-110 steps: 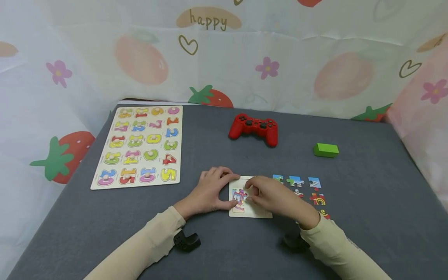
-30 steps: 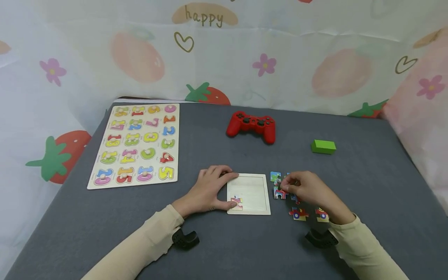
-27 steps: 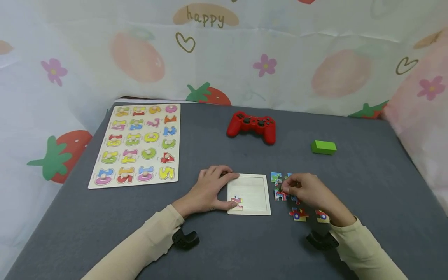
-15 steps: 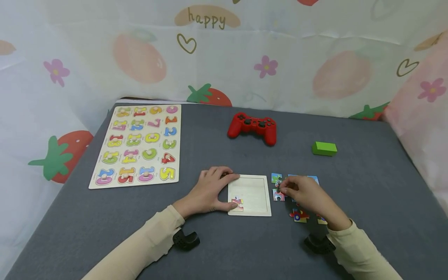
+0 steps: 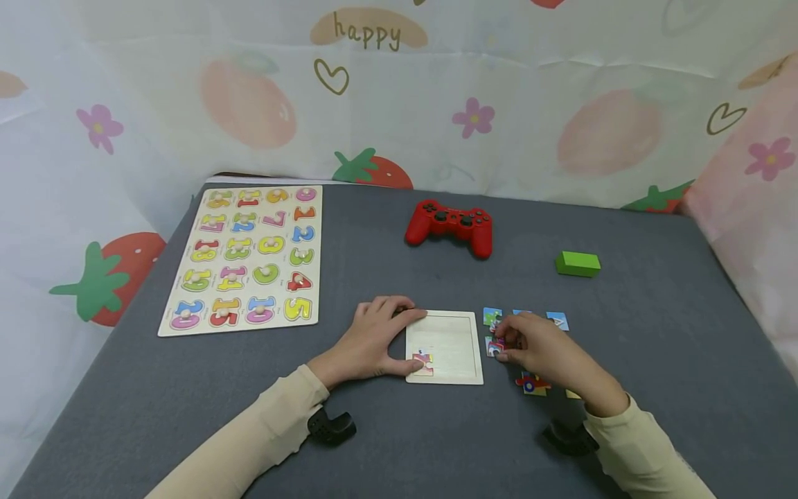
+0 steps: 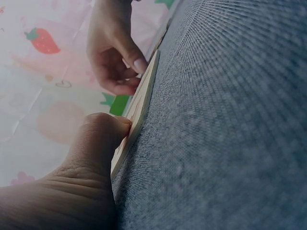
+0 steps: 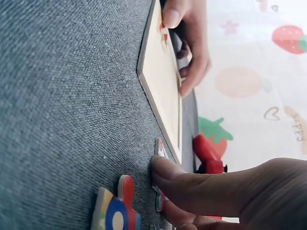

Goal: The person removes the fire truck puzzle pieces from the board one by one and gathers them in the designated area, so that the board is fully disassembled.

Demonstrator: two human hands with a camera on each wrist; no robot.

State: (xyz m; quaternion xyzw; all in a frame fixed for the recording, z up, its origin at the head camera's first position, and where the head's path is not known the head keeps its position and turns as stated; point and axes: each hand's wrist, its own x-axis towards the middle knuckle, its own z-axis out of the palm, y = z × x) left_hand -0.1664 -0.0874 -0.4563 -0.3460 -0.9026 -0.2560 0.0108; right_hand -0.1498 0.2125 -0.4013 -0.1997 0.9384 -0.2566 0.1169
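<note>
My left hand (image 5: 370,339) grips the left side of a pale wooden puzzle tray (image 5: 453,346), index finger at the far corner and thumb over the near edge. One pink and red jigsaw piece (image 5: 424,359) lies in the tray's lower left, partly under that thumb. Just right of the tray, my right hand (image 5: 548,350) pinches a jigsaw piece (image 5: 492,346) with a white and red print, low at the tabletop. The right wrist view shows the thumb (image 7: 168,168) against this piece's edge. A blue and green piece (image 5: 492,317) lies just beyond it.
More jigsaw pieces lie around and beneath the right hand, including a red truck piece (image 5: 533,384) and a blue one (image 5: 557,321). Farther back are a red game controller (image 5: 449,227) and a green block (image 5: 578,264). A number puzzle board (image 5: 243,260) lies at left.
My right hand has left the tray for the loose pieces at right, and its thumb has come down onto one. The tray holds fewer pieces than before. The left hand has stayed put.
</note>
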